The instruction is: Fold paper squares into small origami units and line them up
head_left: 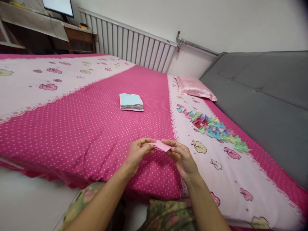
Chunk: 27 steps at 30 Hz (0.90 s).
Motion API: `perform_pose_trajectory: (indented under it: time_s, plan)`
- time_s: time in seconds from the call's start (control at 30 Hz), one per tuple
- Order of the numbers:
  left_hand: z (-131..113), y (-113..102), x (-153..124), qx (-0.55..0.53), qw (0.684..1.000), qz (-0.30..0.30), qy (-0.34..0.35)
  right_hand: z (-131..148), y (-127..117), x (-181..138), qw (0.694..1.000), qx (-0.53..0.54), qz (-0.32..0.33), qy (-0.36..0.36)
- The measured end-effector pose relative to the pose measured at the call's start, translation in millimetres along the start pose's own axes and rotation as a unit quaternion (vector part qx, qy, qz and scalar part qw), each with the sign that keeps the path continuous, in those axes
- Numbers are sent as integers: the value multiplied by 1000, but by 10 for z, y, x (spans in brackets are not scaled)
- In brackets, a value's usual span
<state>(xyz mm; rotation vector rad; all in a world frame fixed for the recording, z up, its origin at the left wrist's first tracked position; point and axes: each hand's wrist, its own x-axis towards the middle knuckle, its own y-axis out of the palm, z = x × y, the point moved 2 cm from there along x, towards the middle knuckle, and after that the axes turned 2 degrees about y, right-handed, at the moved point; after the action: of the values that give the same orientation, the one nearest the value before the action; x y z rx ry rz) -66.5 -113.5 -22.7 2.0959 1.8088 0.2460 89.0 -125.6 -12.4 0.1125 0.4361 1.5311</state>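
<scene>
A small piece of folded pink paper (161, 145) is held between my two hands, just above the near part of the bed. My left hand (139, 153) pinches its left end between thumb and fingers. At the other end, my right hand (181, 157) grips the paper the same way. Several layers show along the paper's left side. Farther back on the bedspread lies a stack of square paper sheets (131, 102), with a light blue one on top. To the right, many small folded paper pieces (214, 128) in several colours stand in rows.
The bed has a pink dotted and floral bedspread (96, 118). A shiny pink pillow (194, 87) lies by the grey padded headboard (260, 89). Behind are a white radiator (130, 41) and a pipe (199, 46). A desk with a monitor (59, 7) stands at the back left.
</scene>
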Motion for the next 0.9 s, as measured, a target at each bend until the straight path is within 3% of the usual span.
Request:
perform_pose_trajectory:
  time_s: [0.43,0.67,0.9]
  plan:
    - [23,18,14,20,999,-33,23,-22,11,-8,998,-41,0,-45]
    - [35,65,4,18,999,-9,46,21,48,-43,971,-147,63,-178]
    - [22,45,8,13,999,-19,49,23,97,-67,955,-218,92,-179]
